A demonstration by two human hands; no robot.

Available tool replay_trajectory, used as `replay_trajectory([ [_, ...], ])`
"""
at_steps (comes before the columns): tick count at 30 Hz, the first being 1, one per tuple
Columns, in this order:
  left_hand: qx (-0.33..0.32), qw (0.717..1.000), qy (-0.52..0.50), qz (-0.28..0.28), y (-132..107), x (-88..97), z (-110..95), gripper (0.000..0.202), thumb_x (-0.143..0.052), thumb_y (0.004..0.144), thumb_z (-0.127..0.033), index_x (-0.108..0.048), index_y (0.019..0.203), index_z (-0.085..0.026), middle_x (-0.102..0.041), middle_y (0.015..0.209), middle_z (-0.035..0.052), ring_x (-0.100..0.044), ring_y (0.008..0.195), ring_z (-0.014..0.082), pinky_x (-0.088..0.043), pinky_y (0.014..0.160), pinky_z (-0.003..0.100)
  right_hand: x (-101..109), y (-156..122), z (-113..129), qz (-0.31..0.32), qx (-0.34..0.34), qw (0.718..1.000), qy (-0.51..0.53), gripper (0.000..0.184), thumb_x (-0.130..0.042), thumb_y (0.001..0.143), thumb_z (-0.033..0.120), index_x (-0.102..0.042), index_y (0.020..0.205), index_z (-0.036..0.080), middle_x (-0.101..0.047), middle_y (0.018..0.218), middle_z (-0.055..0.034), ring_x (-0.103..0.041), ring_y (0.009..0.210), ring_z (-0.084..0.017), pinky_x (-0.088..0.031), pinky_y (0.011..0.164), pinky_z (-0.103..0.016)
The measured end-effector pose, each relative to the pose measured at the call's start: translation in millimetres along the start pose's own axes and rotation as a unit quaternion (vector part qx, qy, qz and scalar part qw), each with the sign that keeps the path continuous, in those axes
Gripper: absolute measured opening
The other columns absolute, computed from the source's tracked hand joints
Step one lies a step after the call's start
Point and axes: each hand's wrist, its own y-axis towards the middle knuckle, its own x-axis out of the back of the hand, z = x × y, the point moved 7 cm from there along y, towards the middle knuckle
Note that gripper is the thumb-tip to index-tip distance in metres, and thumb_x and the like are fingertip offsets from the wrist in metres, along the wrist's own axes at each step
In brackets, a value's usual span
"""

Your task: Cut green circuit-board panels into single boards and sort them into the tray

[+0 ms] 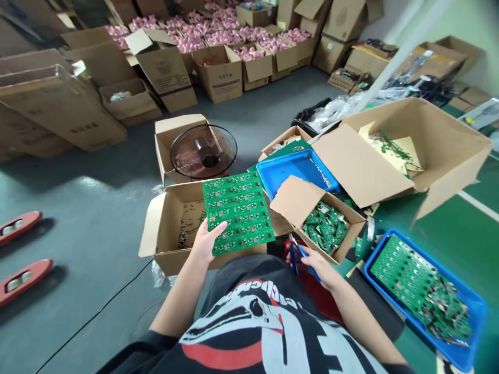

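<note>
My left hand (206, 240) holds up a green printed circuit board panel (237, 213) by its lower edge, with rows of small mounted parts on it. My right hand (315, 265) is shut on blue-handled cutters (297, 257), whose jaws are hidden behind the box edge. Just beyond that hand, a small cardboard box (343, 228) holds a heap of cut green boards (324, 226). Below my left hand lies an open cardboard box (163, 223) with small dark scraps in it. A blue tray (424, 291) at lower right holds green panels and broken pieces.
Another blue tray (296, 169) and a large open box (405, 135) with green scraps lie ahead. A round fan (203, 150) rests in a box. Red pallet jack forks (19, 227) lie on the grey floor at left. Boxes of pink goods (218, 36) stand behind.
</note>
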Motion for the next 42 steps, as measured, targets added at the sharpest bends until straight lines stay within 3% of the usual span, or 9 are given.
replay_trajectory([
  [6, -0.049, 0.998, -0.005, -0.039, -4.8, 22.3, -23.6, 0.042, -0.075, 0.052, -0.022, -0.058, 0.091, -0.020, -0.069, 0.083, 0.0030, -0.065, 0.076, 0.0238, -0.053, 0.069, 0.038, -40.9, 52.3, 62.9, 0.022, 0.056, 0.998, -0.028, 0.048, -0.062, 0.066, 0.044, -0.059, 0.104, 0.016, -0.066, 0.089, -0.0061, -0.059, 0.085, -0.020, -0.043, 0.082, -0.037],
  [11, -0.071, 0.996, -0.012, -0.058, -7.1, 32.4, -28.4, 0.045, -0.076, 0.052, -0.023, -0.059, 0.094, -0.020, -0.069, 0.085, 0.0031, -0.065, 0.076, 0.0231, -0.053, 0.070, 0.038, -68.8, 65.0, 81.2, 0.083, 0.097, 0.984, -0.124, 0.046, -0.056, 0.071, 0.044, -0.058, 0.108, 0.016, -0.065, 0.096, -0.0059, -0.059, 0.086, -0.021, -0.043, 0.081, -0.036],
  [13, -0.086, 0.994, -0.005, -0.068, -6.9, 38.1, -30.0, 0.045, -0.076, 0.052, -0.024, -0.059, 0.093, -0.019, -0.069, 0.085, 0.0030, -0.065, 0.074, 0.0220, -0.053, 0.069, 0.036, -69.2, 70.0, 82.0, 0.056, 0.118, 0.970, -0.206, 0.046, -0.054, 0.072, 0.041, -0.056, 0.111, 0.015, -0.063, 0.100, -0.0079, -0.058, 0.089, -0.022, -0.043, 0.081, -0.036],
  [16, -0.141, 0.985, 0.046, -0.093, -6.6, 48.2, -37.6, 0.041, -0.076, 0.053, -0.025, -0.061, 0.091, -0.018, -0.068, 0.081, 0.0023, -0.064, 0.072, 0.0198, -0.052, 0.067, 0.031, -64.2, 80.4, 82.5, -0.032, 0.135, 0.916, -0.377, 0.042, -0.057, 0.070, 0.037, -0.060, 0.105, 0.014, -0.063, 0.099, -0.0117, -0.056, 0.093, -0.027, -0.040, 0.084, -0.039],
  [19, -0.193, 0.968, 0.120, -0.109, -7.2, 55.4, -45.7, 0.037, -0.074, 0.056, -0.027, -0.062, 0.090, -0.017, -0.068, 0.081, 0.0021, -0.062, 0.074, 0.0193, -0.050, 0.068, 0.029, -69.4, 89.6, 82.3, -0.053, 0.143, 0.886, -0.438, 0.040, -0.057, 0.071, 0.038, -0.061, 0.103, 0.014, -0.064, 0.095, -0.0125, -0.057, 0.091, -0.028, -0.041, 0.082, -0.039],
  [24, -0.227, 0.940, 0.221, -0.126, -10.9, 59.8, -53.6, 0.032, -0.073, 0.057, -0.030, -0.065, 0.085, -0.017, -0.068, 0.078, 0.0020, -0.061, 0.077, 0.0210, -0.049, 0.071, 0.029, -84.2, 95.7, 83.7, -0.047, 0.179, 0.906, -0.382, 0.045, -0.059, 0.069, 0.042, -0.059, 0.107, 0.016, -0.062, 0.103, -0.0114, -0.057, 0.095, -0.026, -0.042, 0.083, -0.038],
  [28, -0.182, 0.969, 0.143, -0.087, -11.5, 56.5, -47.1, 0.035, -0.074, 0.055, -0.028, -0.064, 0.086, -0.016, -0.068, 0.079, 0.0030, -0.062, 0.074, 0.0212, -0.050, 0.069, 0.031, -81.8, 101.4, 74.1, -0.060, 0.149, 0.935, -0.317, 0.042, -0.060, 0.068, 0.040, -0.060, 0.103, 0.016, -0.064, 0.100, -0.0105, -0.057, 0.094, -0.025, -0.041, 0.084, -0.039],
  [33, -0.141, 0.986, 0.032, -0.078, -12.9, 56.3, -39.5, 0.040, -0.075, 0.054, -0.025, -0.061, 0.090, -0.017, -0.069, 0.088, 0.0041, -0.063, 0.080, 0.0229, -0.051, 0.071, 0.035, -85.7, 104.5, 63.0, 0.014, 0.123, 0.979, -0.163, 0.037, -0.061, 0.068, 0.039, -0.063, 0.098, 0.018, -0.066, 0.096, -0.0057, -0.059, 0.091, -0.022, -0.042, 0.085, -0.039],
  [42, -0.093, 0.994, -0.005, -0.051, -11.6, 64.3, -35.1, 0.048, -0.074, 0.056, -0.025, -0.059, 0.102, -0.018, -0.069, 0.090, 0.0064, -0.065, 0.081, 0.0246, -0.052, 0.073, 0.038, -84.7, 100.1, 65.8, 0.077, 0.100, 0.987, -0.102, 0.044, -0.067, 0.063, 0.038, -0.063, 0.101, 0.018, -0.067, 0.096, -0.0050, -0.059, 0.092, -0.021, -0.040, 0.089, -0.040],
])
